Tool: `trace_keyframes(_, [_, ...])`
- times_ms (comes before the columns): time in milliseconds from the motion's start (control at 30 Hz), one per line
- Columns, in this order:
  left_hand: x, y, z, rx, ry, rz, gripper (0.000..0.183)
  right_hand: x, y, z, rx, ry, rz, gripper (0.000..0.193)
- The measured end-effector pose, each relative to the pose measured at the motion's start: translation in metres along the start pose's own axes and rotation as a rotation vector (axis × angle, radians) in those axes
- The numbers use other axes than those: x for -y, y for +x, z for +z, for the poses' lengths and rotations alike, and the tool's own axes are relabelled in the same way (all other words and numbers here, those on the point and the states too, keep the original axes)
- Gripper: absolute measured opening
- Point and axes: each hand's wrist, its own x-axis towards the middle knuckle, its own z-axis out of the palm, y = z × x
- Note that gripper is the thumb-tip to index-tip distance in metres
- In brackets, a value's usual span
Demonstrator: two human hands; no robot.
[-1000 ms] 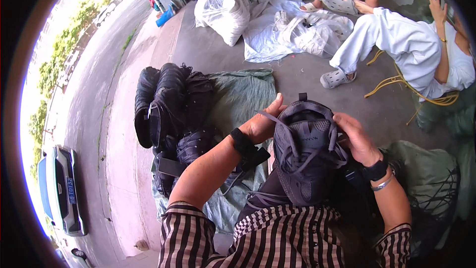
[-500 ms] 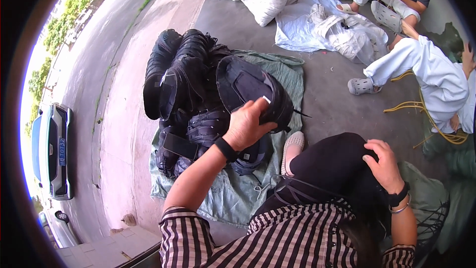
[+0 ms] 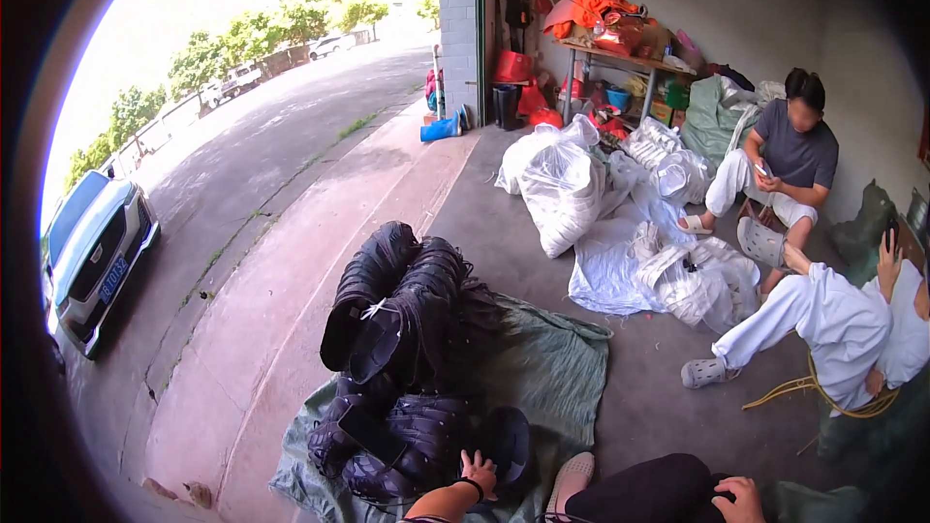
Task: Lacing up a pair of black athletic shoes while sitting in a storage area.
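Low in the view, my left hand [image 3: 478,475] lies with fingers stretched and spread against the near side of a round, dark cup-like black piece [image 3: 506,446]. To its left is a heap of black bundles [image 3: 421,426], which look like shoe uppers nested into one another. Behind them, two long ridged rolls of the same black pieces [image 3: 392,305] lean side by side, with a white tie at the front opening. A dark phone [image 3: 372,434] lies on the heap. My right hand [image 3: 741,502] rests on my black-trousered knee, fingers loosely apart and holding nothing; the lower edge cuts it off.
A green sheet [image 3: 562,358] lies under the heap. Beyond are stuffed white bags [image 3: 562,184] and white sheeting [image 3: 610,276]. Two people sit at the right, one holding a phone [image 3: 763,171]. A cluttered table [image 3: 620,56] stands behind; a car [image 3: 102,261] is parked outside at left.
The view has tilted up, so my hands and the heap sit lower in it. The black piece under my left hand now lies down beside the heap, and my fingers have loosened on it.
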Motion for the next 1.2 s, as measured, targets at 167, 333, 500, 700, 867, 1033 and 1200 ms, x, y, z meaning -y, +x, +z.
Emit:
trace_keyframes(167, [0.003,0.019,0.017,0.091,-0.091,-0.147,0.086,-0.024,-0.009,-0.009,0.001,0.253,0.044,0.025])
trace_keyframes(333, [0.003,-0.003,0.015,-0.113,-0.2,-0.128,0.079,-0.078,-0.07,-0.028,-0.029,0.483,0.555,0.031])
trace_keyframes(500, [0.031,-0.008,0.021,-0.265,-0.569,0.123,0.068,-0.208,-0.175,0.024,-0.261,0.659,1.008,0.025])
trace_keyframes(700, [-0.052,-0.097,-0.186,-0.233,-1.305,0.332,0.022,-0.253,-0.316,0.12,-0.437,0.949,1.446,0.037])
trace_keyframes(867, [-0.15,-0.109,-0.258,-0.09,-1.221,0.475,0.016,-0.213,-0.409,0.17,-0.499,0.944,1.718,0.028])
trace_keyframes(1033, [-0.19,-0.098,-0.262,0.207,-1.081,0.481,0.015,-0.195,-0.379,0.184,-0.636,1.122,1.591,0.027])
trace_keyframes(1200, [-0.198,-0.099,-0.268,0.185,-1.048,0.389,0.016,-0.241,-0.285,0.186,-0.755,0.002,1.084,0.053])
